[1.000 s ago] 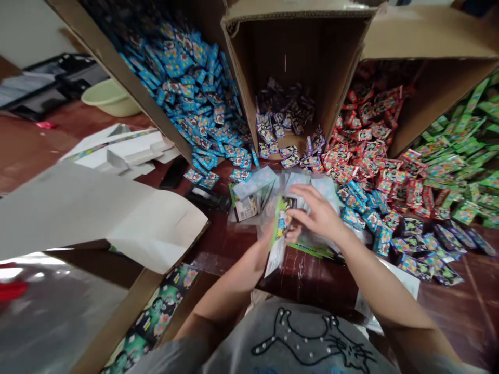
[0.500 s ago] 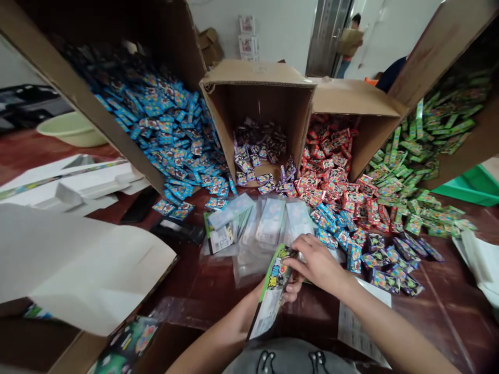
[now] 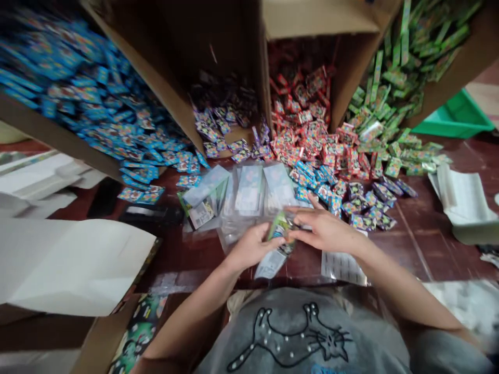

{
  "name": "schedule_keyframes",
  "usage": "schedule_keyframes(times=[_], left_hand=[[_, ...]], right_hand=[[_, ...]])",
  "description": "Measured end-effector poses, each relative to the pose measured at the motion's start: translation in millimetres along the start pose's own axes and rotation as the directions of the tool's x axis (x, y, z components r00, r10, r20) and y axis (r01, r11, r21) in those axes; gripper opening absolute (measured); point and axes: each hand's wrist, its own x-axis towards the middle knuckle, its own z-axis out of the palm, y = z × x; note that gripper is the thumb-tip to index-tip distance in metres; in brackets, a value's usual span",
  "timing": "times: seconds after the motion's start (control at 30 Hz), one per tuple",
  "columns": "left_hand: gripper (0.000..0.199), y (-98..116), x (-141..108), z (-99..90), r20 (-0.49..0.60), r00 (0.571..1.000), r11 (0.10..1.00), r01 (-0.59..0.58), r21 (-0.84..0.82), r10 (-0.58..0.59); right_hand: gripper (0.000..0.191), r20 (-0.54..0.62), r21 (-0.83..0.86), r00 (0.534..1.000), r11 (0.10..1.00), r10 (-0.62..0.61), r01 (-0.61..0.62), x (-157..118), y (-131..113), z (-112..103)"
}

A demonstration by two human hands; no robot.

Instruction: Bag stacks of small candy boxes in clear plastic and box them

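Note:
A flat green and black printed candy packet (image 3: 281,228) with a pale lower panel is between my two hands, tilted above the table's near edge. My left hand (image 3: 251,245) grips its left side, thumb across the front. My right hand (image 3: 323,228) has its fingertips at the packet's upper right edge; motion blur softens them. Just beyond lie clear plastic sleeves (image 3: 249,192) with pale blue tops. Another green and black packet (image 3: 200,213) rests at their left. Blue sachets (image 3: 306,176) and purple sachets (image 3: 364,221) are beyond and right of my right hand.
Cardboard boxes hold heaps of blue sachets (image 3: 128,114), purple sachets (image 3: 224,117), red sachets (image 3: 307,135) and green sachets (image 3: 393,98). At left, a large white sheet (image 3: 74,259) overhangs. A green tray (image 3: 456,117) and white papers (image 3: 463,200) are on the right.
The view has tilted downward. My left hand has come from behind the packet to its left side, thumb in front. The right hand remains at its upper right edge.

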Motion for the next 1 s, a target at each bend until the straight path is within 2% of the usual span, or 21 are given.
schedule_keyframes(times=[0.07,0.13,0.17,0.23,0.3,0.4,0.47,0.5,0.6,0.67,0.73,0.87,1.0], left_hand=[[0.048,-8,-4,0.2,-0.185,0.982,0.998,0.017,-0.062,-0.028],[0.048,-15,-6,4.7,-0.357,0.934,0.990,-0.020,-0.141,-0.032],[0.047,-18,-6,9.1,-0.419,0.908,0.985,-0.050,-0.166,-0.025],[0.044,-23,-7,20.7,-0.500,0.866,0.984,-0.101,-0.150,0.013],[0.040,-30,-9,32.1,-0.560,0.824,0.994,-0.112,-0.016,0.084],[0.037,-40,-19,42.0,-0.544,0.815,0.962,-0.058,0.268,0.201],[0.037,-46,-26,44.0,-0.520,0.823,0.923,-0.015,0.384,0.229],[0.036,-49,-27,44.5,-0.533,0.812,0.909,0.009,0.416,0.236],[0.035,-54,-25,45.6,-0.625,0.731,0.878,0.075,0.472,0.273],[0.038,-55,-20,45.7,-0.647,0.702,0.877,0.069,0.476,0.296],[0.041,-55,-16,44.5,-0.636,0.721,0.897,0.045,0.439,0.275],[0.048,-55,-20,41.2,-0.568,0.809,0.961,0.013,0.278,0.153],[0.042,-60,-25,46.7,-0.574,0.805,0.970,-0.004,0.241,0.146]], right_hand=[[0.035,-0.187,0.091,0.970,0.986,0.153,-0.138,-9,0,27],[0.048,-0.289,0.206,0.891,0.931,0.351,-0.300,-15,-4,58],[0.048,-0.287,0.237,0.856,0.898,0.430,-0.372,-16,-6,73],[0.045,-0.242,0.219,0.817,0.850,0.524,-0.480,-15,-11,98],[0.044,-0.235,0.154,0.788,0.822,0.569,-0.548,-12,-13,114],[0.042,-0.247,0.126,0.749,0.787,0.614,-0.604,-11,-11,122],[0.041,-0.237,0.122,0.739,0.774,0.630,-0.621,-12,-11,122],[0.040,-0.230,0.124,0.739,0.772,0.633,-0.623,-13,-12,121],[0.041,-0.205,0.139,0.748,0.775,0.632,-0.617,-13,-18,122],[0.046,-0.196,0.161,0.751,0.777,0.630,-0.609,-12,-20,124],[0.047,-0.201,0.190,0.757,0.783,0.622,-0.593,-11,-19,124],[0.038,-0.212,0.226,0.778,0.804,0.592,-0.550,-15,-8,122],[0.032,-0.205,0.252,0.789,0.811,0.579,-0.529,-19,-5,120]])
